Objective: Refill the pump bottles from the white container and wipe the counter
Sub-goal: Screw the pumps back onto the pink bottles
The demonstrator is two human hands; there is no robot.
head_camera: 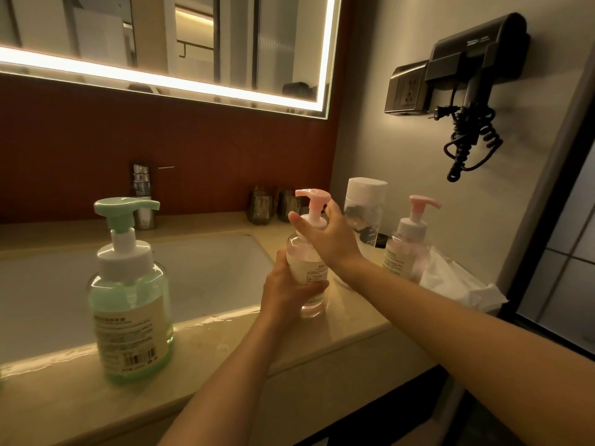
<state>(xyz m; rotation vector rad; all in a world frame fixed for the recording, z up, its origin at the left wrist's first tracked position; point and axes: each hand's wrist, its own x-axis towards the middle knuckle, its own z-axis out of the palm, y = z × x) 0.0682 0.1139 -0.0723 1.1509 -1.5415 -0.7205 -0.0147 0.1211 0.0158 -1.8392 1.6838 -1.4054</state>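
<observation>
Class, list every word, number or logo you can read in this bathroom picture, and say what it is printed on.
Nothing reads for certain.
Green pump bottle: label print and barcode, blurred.
Held pink pump bottle: label print too small.
Far pink pump bottle: label blurred.
White-capped container: dark letters, unclear.
Hair dryer: pale logo, illegible.

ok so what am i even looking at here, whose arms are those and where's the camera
There is no machine here. These are a person's two bare arms, filmed by one wide-angle camera worn on their head, looking down at a bathroom counter beside a sink. The left hand grips the body of a pink pump bottle, while the right hand closes round its pump top. Nearby stand a green pump bottle, a second pink bottle, a white-capped container and a crumpled white cloth. A hair dryer hangs on the wall.
</observation>
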